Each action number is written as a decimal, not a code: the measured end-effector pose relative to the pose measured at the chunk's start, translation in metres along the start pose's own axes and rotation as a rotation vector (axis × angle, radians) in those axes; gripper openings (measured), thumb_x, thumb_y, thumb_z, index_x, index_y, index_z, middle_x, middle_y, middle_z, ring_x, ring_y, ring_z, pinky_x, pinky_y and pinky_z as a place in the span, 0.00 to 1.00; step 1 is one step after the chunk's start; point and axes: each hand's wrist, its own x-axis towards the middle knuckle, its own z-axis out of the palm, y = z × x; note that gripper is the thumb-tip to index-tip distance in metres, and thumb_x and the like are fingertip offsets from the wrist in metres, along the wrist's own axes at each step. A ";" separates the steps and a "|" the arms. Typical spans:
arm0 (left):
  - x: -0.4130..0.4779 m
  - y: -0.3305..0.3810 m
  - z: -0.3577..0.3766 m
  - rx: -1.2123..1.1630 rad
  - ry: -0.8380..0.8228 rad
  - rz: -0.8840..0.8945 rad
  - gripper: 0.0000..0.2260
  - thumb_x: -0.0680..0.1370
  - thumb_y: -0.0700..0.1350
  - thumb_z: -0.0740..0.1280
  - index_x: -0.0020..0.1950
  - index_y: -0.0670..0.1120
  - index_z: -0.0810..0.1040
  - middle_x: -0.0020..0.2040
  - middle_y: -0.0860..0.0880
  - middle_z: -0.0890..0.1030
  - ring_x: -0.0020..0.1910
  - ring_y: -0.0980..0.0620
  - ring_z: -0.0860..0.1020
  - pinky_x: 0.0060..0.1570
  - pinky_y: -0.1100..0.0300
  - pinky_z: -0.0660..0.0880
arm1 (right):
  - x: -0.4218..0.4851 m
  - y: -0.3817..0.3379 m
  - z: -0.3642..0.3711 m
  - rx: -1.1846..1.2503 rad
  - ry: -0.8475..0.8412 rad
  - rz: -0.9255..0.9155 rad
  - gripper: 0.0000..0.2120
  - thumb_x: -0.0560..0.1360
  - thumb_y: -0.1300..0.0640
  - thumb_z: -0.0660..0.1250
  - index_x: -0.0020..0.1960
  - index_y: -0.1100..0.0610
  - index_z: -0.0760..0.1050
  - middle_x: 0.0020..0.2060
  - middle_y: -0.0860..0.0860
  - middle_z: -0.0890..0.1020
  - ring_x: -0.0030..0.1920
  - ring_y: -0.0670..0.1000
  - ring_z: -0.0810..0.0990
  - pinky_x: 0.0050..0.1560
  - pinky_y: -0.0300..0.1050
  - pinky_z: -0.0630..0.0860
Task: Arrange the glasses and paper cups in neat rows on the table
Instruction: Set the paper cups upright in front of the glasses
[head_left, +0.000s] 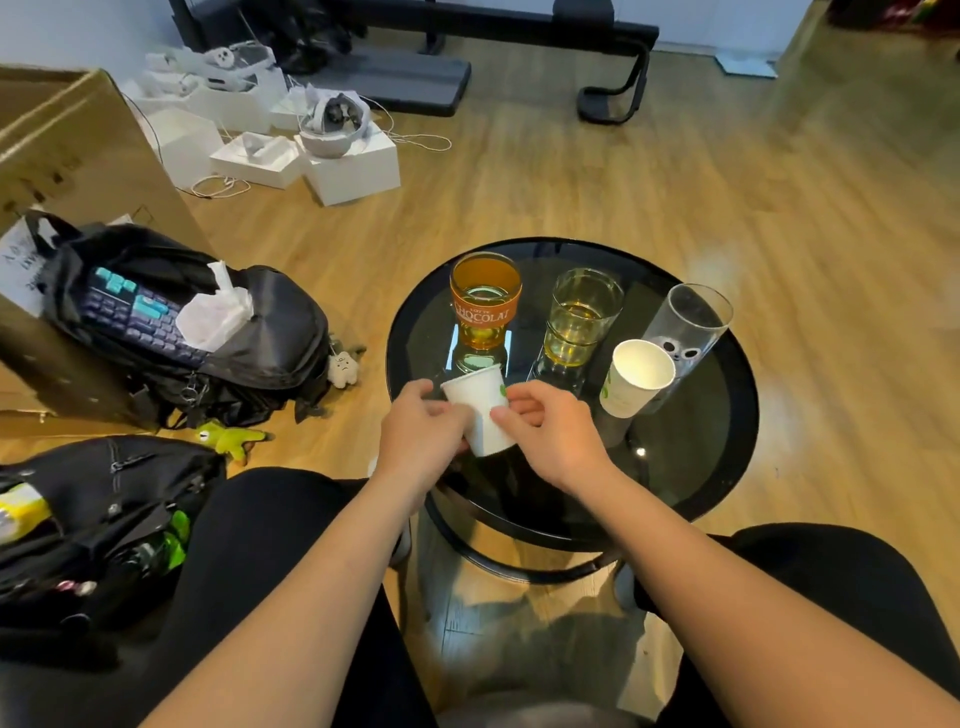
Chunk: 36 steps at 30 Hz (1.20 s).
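On the round dark glass table (717, 467), three glasses stand along the far side: an orange-banded glass (484, 301) at left, a clear glass with yellowish liquid (581, 317) in the middle, and a tall clear glass with cartoon eyes (688, 325) at right. In front of the tall glass stands a white paper cup (636, 379). Another white paper cup (483, 410) is held at the near left of the table, my left hand (421, 431) and my right hand (545, 431) gripping it from both sides.
On the floor to the left, a black backpack (270, 332) holds a keyboard, and another open bag (104, 519) lies nearer. White boxes (353, 166) and cables lie farther back. A cardboard box (67, 150) is at left. My knees flank the table.
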 end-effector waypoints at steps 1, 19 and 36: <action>0.001 0.005 0.000 -0.059 -0.011 0.021 0.28 0.74 0.43 0.70 0.73 0.46 0.66 0.51 0.52 0.81 0.48 0.53 0.82 0.49 0.51 0.82 | 0.001 -0.001 -0.004 0.023 0.031 -0.014 0.19 0.75 0.49 0.70 0.63 0.53 0.76 0.51 0.46 0.81 0.48 0.41 0.78 0.46 0.32 0.72; 0.037 0.015 0.045 -0.003 -0.081 0.125 0.16 0.75 0.35 0.65 0.47 0.58 0.77 0.46 0.58 0.80 0.49 0.58 0.78 0.45 0.60 0.79 | 0.025 0.023 -0.006 0.108 0.092 0.020 0.26 0.77 0.62 0.67 0.72 0.51 0.65 0.66 0.50 0.76 0.66 0.50 0.74 0.64 0.42 0.70; 0.040 0.001 0.043 0.195 -0.069 0.146 0.17 0.76 0.35 0.65 0.51 0.59 0.77 0.45 0.55 0.80 0.47 0.54 0.79 0.51 0.53 0.81 | 0.014 0.025 -0.007 -0.061 0.026 0.056 0.27 0.77 0.64 0.66 0.73 0.52 0.64 0.69 0.51 0.75 0.68 0.54 0.73 0.68 0.54 0.71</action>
